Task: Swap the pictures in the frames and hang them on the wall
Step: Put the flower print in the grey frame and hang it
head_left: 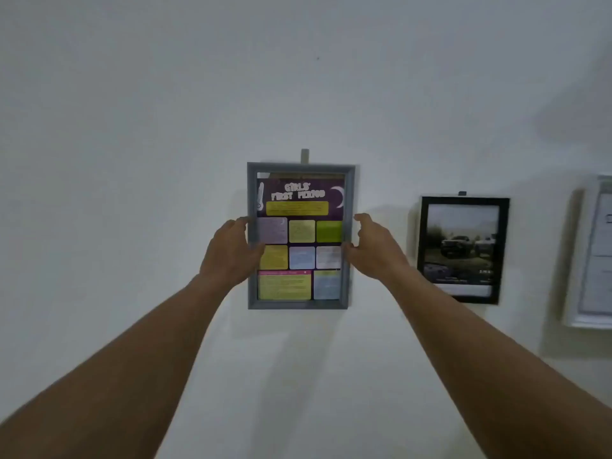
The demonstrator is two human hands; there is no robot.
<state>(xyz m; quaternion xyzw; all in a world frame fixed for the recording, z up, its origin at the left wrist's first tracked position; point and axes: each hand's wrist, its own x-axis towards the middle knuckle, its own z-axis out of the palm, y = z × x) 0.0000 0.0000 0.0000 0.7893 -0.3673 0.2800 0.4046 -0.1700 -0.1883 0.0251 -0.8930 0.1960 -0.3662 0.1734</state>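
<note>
A grey frame (300, 303) holding a purple poster with coloured boxes sits flat against the white wall, under a small hanger tab (304, 156). My left hand (228, 253) grips its left edge, fingers behind the edge and thumb on the front. On the other side, my right hand (374, 250) has its thumb touching the right edge and its fingers spread, just off the frame. To the right, a black frame (503, 250) with a dark picture of cars hangs on the wall.
A white frame (578, 260) with a pale document hangs at the far right, cut off by the image edge. Bare white wall (132, 160) stretches to the left, above and below the frames.
</note>
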